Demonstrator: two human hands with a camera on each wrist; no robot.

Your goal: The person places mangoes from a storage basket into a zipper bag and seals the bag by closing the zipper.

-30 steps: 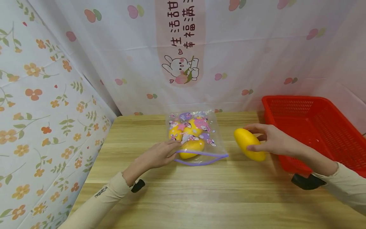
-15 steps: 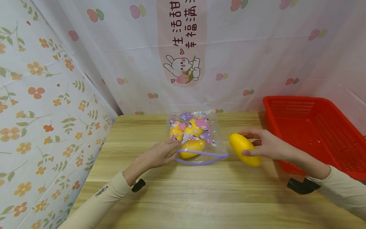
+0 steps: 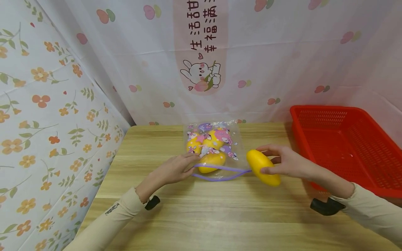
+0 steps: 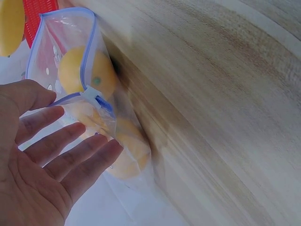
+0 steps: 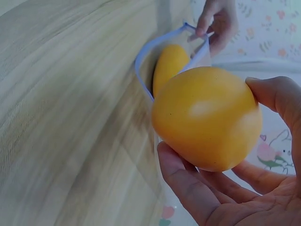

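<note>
Head view: flower-print cloth [image 3: 41, 139] at left, wood-grain table [image 3: 201, 209] before a rabbit-print curtain [image 3: 263, 62], red slotted basket [image 3: 351, 146] at right. My left hand [image 3: 174, 169] pinches the zip bag [image 3: 220, 168] at its edge; mangoes [image 3: 211, 161] lie inside. My right hand [image 3: 287, 160] grips another mango [image 3: 258, 164] just beside the bag's mouth, farther from the basket than a second ago.
</note>
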